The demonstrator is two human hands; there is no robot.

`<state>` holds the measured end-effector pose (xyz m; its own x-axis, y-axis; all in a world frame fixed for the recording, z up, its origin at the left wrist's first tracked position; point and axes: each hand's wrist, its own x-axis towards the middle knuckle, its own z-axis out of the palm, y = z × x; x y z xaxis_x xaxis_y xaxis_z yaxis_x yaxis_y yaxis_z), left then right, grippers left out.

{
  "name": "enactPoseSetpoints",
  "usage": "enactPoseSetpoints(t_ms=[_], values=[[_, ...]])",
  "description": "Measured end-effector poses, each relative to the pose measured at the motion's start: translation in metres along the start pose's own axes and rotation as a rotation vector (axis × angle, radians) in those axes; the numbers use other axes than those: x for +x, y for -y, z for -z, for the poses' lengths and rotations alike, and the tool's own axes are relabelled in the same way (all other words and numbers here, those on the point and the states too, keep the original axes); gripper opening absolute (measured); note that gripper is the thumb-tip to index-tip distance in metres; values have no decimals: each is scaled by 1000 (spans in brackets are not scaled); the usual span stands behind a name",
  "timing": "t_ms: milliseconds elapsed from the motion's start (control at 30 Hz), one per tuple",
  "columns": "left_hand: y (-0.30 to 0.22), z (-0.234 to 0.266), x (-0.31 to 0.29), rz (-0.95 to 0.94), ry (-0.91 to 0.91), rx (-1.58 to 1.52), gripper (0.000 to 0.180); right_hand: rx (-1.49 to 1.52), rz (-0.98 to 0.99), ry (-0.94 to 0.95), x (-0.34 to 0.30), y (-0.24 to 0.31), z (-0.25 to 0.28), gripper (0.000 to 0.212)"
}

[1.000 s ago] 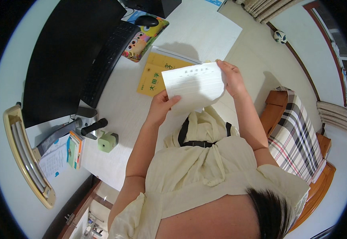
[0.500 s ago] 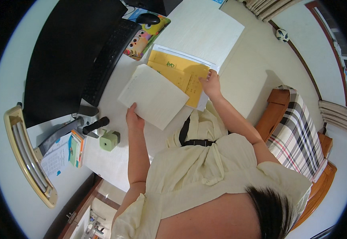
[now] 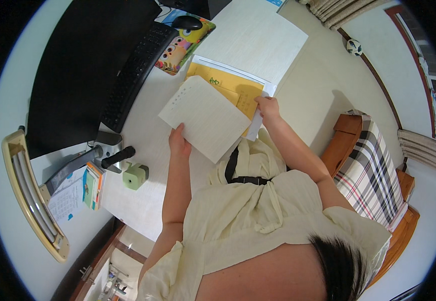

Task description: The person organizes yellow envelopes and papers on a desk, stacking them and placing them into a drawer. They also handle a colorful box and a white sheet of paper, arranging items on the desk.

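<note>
My left hand [image 3: 179, 142] pinches the lower left edge of a pale, thin-looking booklet [image 3: 205, 118] with a few faint marks near its far left corner. The booklet lies tilted over a yellow exercise book [image 3: 250, 94] and hides much of it. At the yellow book's right edge my right hand [image 3: 268, 108] is closed, thumb and fingers gripping that edge. White sheets [image 3: 255, 125] show beneath the yellow book, near my lap.
A keyboard [image 3: 137, 75] and dark monitor [image 3: 87, 65] stand at the left. Beyond are a mouse [image 3: 187, 22] and colourful mouse pad [image 3: 175, 52]. A green sharpener-like box [image 3: 135, 176], black cylinder [image 3: 118, 157] and several upright books [image 3: 93, 186] are near the desk's left end.
My left hand and the pale booklet have shifted to the right, covering more of the yellow book. My right hand has come slightly nearer to me along its edge.
</note>
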<state>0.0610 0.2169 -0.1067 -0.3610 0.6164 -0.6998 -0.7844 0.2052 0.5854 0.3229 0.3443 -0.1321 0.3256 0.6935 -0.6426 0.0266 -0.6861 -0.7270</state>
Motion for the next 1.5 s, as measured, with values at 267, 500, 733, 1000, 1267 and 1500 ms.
enactPoseSetpoints(t_ms=[267, 500, 733, 1000, 1267, 1500], values=[[8, -12, -2, -25, -129, -19, 35, -47, 27, 32, -25, 11, 8, 19], [-27, 32, -13, -31, -64, -247, 32, -696, 798, 267, -51, 31, -9, 42], [-62, 56, -48, -122, 126, -412, 24, -994, 954, 179, -79, 27, -43, 56], [-41, 65, -28, -48, 237, -557, 24, -1138, 714, 211, -48, 36, -61, 46], [-28, 26, -18, 51, 206, -430, 27, -594, 589, 370, -60, 46, -31, 30], [17, -42, -8, 56, -38, -234, 36, 41, 762, -4, -21, 84, 63, 12]])
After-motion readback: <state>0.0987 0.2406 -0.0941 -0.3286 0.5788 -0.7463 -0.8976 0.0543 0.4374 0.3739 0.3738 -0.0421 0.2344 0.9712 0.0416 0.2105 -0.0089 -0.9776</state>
